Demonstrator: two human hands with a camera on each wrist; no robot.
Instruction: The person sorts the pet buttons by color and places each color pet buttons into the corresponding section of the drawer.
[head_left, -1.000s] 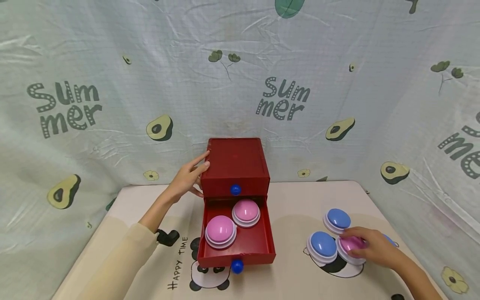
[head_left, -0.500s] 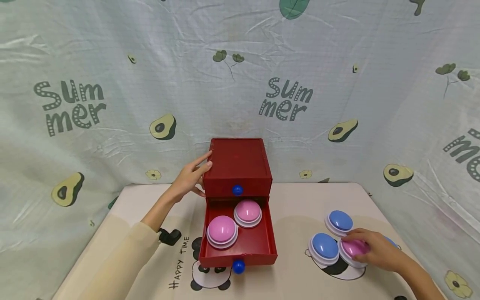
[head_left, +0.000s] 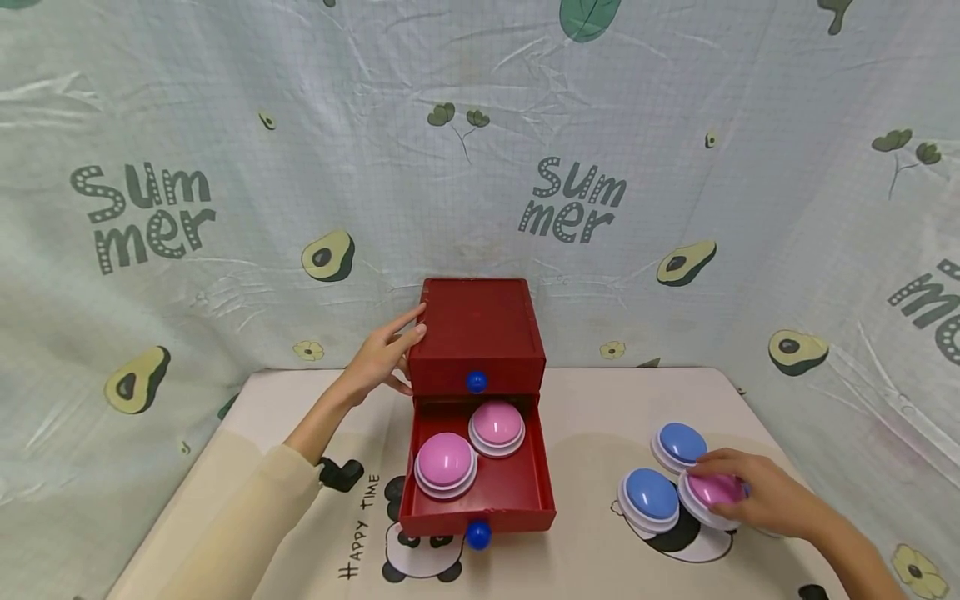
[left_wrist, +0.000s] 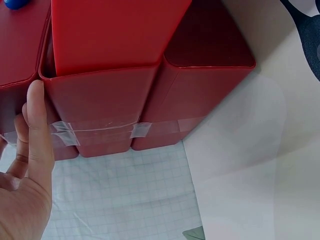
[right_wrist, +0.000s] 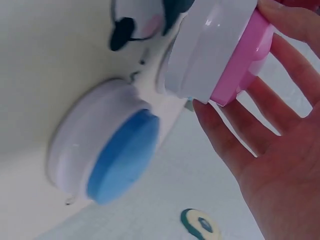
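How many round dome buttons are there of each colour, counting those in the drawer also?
Pink buttons: 3 (two in the drawer, one in the right hand)
Blue buttons: 3 (one is mostly hidden behind that hand, but shows in the right wrist view)
Total: 6

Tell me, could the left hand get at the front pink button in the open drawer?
Probably yes: the left hand merely touches the red cabinet, and the front pink button sits uncovered in the open drawer.
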